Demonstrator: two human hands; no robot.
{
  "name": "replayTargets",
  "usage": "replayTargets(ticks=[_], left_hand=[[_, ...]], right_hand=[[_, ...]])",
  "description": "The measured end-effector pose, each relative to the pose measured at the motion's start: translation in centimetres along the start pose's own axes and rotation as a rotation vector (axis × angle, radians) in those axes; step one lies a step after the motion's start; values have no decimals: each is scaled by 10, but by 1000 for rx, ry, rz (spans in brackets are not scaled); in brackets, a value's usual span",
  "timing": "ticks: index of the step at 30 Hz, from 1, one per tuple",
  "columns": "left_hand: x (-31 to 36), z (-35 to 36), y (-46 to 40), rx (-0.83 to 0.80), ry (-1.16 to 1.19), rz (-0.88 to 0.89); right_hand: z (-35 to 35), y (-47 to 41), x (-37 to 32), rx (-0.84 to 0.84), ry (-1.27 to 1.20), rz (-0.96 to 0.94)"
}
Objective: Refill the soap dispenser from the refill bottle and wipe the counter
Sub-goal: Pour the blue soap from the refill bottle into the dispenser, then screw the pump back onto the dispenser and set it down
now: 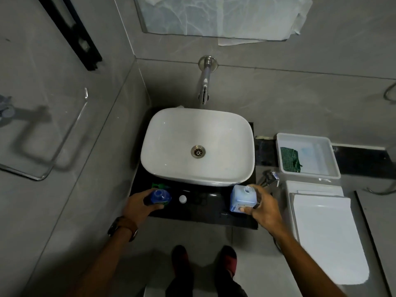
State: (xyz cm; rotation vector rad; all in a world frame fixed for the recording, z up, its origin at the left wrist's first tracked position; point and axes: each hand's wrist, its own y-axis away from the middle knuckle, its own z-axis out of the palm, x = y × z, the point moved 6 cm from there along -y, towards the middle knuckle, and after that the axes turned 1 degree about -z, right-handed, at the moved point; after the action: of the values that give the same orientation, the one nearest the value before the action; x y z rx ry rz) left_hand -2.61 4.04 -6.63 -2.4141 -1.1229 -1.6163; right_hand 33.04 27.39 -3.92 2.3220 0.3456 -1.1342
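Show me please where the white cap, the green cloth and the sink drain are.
white cap (182, 198), head view, on its round top.
green cloth (289, 159), head view, on its middle.
sink drain (198, 151), head view, on the metal strainer.

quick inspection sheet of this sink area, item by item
surface: black counter under white basin, dark and glossy.
job's things: blue refill bottle front left; square dispenser front right, top opening uncovered; white cap lying between them.
clutter: green item behind the refill bottle.
grippers: left hand holds the refill bottle; right hand holds the dispenser.
cables: nothing seen.
surroundings: wall tap; white tray with green cloth; toilet.
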Motion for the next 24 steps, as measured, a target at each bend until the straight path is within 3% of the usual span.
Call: replayTargets(ticks=[14, 24], left_hand=[[-36, 19, -19, 23, -9, -50], [-31, 23, -26, 26, 0, -63]], right_hand=[[26, -1, 40, 65, -97, 53], [26, -8, 43, 58, -16, 23]])
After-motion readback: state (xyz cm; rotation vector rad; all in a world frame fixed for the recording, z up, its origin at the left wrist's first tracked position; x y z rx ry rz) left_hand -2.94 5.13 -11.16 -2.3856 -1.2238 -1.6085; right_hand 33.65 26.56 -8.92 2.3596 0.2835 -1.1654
